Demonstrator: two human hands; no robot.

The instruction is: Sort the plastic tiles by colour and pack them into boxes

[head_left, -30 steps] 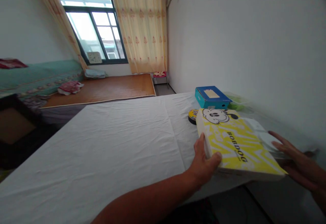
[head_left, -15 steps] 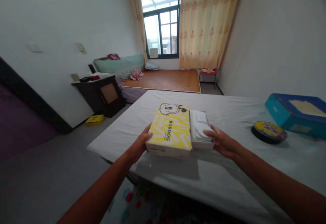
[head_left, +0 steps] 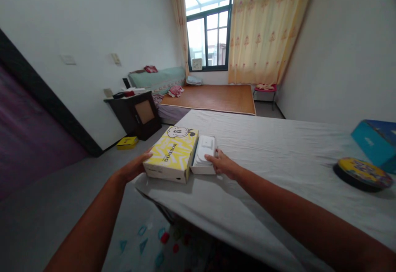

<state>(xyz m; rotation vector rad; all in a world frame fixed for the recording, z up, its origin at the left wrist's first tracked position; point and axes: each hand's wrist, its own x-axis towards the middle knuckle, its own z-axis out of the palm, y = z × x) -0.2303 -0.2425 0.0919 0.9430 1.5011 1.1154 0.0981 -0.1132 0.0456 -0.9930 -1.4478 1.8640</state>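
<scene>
A yellow and white shoebox-like box [head_left: 171, 152] printed "BOBDOG" lies on the white-covered surface near its left front corner. My left hand [head_left: 137, 165] grips its left side, thumb at the top edge, the other fingers partly hidden. Right beside it sits a smaller open white box [head_left: 204, 169], holding a white device [head_left: 206, 141] and a rounded white piece [head_left: 201, 156]. My right hand [head_left: 223, 164] clasps the right wall of this small box, with the thumb over the white contents. The two boxes stand side by side, very close together.
A round yellow-topped tin [head_left: 363, 172] and a blue box [head_left: 375, 144] stand on the right of the white-covered surface [head_left: 262, 148]. Its front edge drops off below my arms. A dark cabinet [head_left: 139, 113] and a yellow box [head_left: 127, 142] are on the left; a brown-matted bed [head_left: 213, 96] lies beyond.
Both boxes have shifted left across the white surface, with my hands still on them. The view has turned right, and the yellow box now sits slightly more angled.
</scene>
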